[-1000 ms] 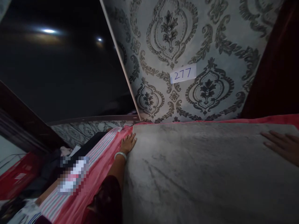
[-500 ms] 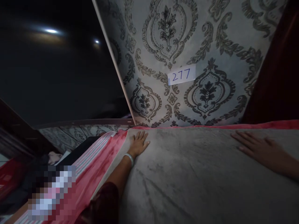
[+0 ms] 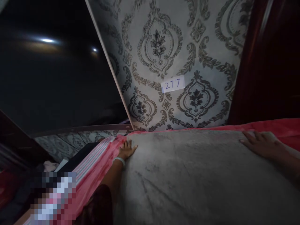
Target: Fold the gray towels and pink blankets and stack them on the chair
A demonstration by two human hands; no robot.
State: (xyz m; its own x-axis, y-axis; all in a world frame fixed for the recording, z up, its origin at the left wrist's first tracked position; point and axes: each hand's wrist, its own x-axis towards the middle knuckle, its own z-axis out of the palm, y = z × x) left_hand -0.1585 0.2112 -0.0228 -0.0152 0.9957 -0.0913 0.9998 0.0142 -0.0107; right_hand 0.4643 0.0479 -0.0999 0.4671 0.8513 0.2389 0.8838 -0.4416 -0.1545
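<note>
Label (image 3: 172, 84) reads 277; hands flat on blanket (image 3: 187, 175)

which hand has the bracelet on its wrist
The left hand, flat on the grey blanket, wears a pale bangle; the right hand shows a bare wrist.

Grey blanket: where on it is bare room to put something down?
The wide middle of the grey blanket, between the left hand and the right hand, lies bare toward the viewer. Crowded: the far left beyond the pink sheet, with dark piled things.
</note>
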